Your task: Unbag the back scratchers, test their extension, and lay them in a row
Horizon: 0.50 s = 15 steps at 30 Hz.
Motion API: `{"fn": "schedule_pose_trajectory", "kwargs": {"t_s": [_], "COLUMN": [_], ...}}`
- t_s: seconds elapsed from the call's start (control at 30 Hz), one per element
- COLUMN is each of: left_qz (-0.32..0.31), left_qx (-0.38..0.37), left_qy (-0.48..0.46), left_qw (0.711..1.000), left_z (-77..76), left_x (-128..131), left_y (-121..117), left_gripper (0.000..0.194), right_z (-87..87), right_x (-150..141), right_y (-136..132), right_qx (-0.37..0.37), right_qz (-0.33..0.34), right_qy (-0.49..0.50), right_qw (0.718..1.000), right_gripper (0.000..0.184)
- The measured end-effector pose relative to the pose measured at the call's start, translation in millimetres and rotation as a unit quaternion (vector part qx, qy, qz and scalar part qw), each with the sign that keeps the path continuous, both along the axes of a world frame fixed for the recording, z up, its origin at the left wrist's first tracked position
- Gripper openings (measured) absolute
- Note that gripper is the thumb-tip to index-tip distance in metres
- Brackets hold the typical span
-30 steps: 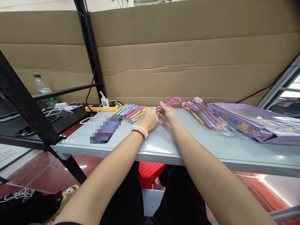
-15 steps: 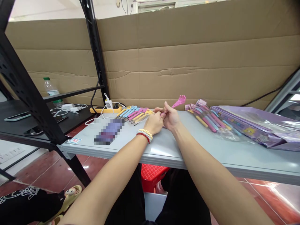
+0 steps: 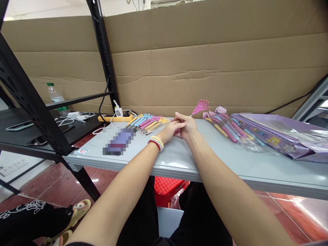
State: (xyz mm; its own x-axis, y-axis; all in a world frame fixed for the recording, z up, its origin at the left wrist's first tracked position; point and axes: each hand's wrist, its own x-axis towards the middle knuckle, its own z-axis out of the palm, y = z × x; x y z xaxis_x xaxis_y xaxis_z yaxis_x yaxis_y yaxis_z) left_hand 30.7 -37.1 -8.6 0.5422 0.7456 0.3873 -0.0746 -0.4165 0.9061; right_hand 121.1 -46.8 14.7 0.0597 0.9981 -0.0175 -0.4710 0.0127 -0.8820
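Observation:
A pink back scratcher (image 3: 200, 107) with a small hand-shaped head and a thin metal stem sticks out past my right hand (image 3: 189, 127), which is closed on it. My left hand (image 3: 169, 131), with beaded bands at the wrist, presses against the right one, its fingers closed over the handle end; most of the handle is hidden between both hands. To the left lies a row of back scratchers (image 3: 147, 122) in yellow, blue and pink, heads pointing away. On the right lies a bunch of back scratchers (image 3: 228, 126) in clear wrappers.
A purple package (image 3: 271, 136) with clear plastic lies on the right of the grey table (image 3: 225, 164). A phone with a blurred screen (image 3: 119, 141) and a yellow power strip (image 3: 110, 118) are at left. A black shelf post (image 3: 101, 48) rises there; cardboard (image 3: 205, 61) stands behind.
The pink back scratcher's head has turned from side-on to showing its spread fingers, and points higher. Both hands have stayed together around its handle. The view shifted slightly.

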Motion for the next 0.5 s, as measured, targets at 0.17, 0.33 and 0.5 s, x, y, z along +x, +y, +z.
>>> {"fn": "schedule_pose_trajectory", "kwargs": {"t_s": [0.17, 0.33, 0.5], "left_qz": [0.031, 0.124, 0.153], "left_qx": [0.045, 0.169, 0.217], "left_qy": [0.062, 0.146, 0.218], "left_qw": [0.997, 0.967, 0.939], "left_z": [1.8, -3.7, -6.2], "left_x": [-3, 0, 7], "left_y": [-3, 1, 2], "left_gripper": [0.04, 0.063, 0.074], "right_z": [-2.3, -4.6, -4.0], "right_x": [-1, -2, 2], "right_y": [9, 11, 10], "right_qx": [0.0, 0.032, 0.026], "right_qz": [-0.032, -0.062, -0.122], "right_qy": [0.034, 0.054, 0.086], "right_qw": [0.999, 0.996, 0.989], "right_gripper": [0.024, 0.023, 0.024]}}
